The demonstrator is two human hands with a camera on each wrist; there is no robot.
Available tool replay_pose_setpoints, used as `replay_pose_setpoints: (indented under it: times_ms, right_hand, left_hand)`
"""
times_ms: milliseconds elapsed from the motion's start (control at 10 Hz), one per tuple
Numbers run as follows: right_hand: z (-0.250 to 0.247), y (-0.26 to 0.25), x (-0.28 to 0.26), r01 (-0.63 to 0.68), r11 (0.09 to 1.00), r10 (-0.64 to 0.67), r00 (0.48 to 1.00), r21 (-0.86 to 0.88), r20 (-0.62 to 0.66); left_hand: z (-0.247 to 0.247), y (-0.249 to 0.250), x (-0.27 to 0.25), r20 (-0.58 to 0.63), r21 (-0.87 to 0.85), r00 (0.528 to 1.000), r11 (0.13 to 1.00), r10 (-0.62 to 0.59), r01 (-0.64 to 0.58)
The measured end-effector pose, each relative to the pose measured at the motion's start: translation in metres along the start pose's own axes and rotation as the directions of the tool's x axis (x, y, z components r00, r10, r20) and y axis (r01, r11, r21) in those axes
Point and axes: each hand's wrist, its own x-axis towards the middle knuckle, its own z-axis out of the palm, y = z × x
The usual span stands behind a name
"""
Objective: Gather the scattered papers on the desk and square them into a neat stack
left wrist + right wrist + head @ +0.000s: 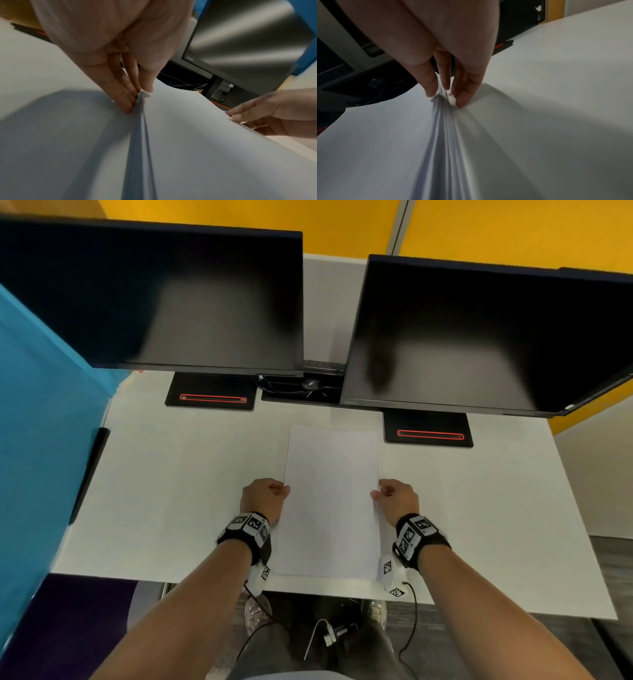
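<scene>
Papers (330, 501) between left hand (263, 498) and right hand (397, 498), pinched at both edges.

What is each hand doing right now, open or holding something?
Left hand: pinches the left edge of the paper stack, thumb on top.
Right hand: pinches the right edge of the same stack.

Two dark monitors (150, 296) (486, 337) stood at tabletop (154, 491) rear; cables (291, 386) tangled between their red-striped bases (210, 392) (430, 428).
</scene>
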Motion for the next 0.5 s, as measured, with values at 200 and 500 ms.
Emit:
replay_pose_setpoints:
  times_ms: [200, 500]
  right_hand:
    - [0.001, 0.007, 0.001, -0.023, 1.000, 0.023, 1.000, 0.021, 0.007]
    - [-0.018, 0.023, -0.009, -0.005, 0.997, 0.001, 0.999, 0.074, 0.052]
  left_hand:
    - [-0.002, -0.001, 0.002, 0.034, -0.039, 0.999, 0.999, -0.015, 0.016]
    - [-0.022, -0.005, 0.002, 0.018, 0.090, 0.997, 0.993, -0.073, 0.071]
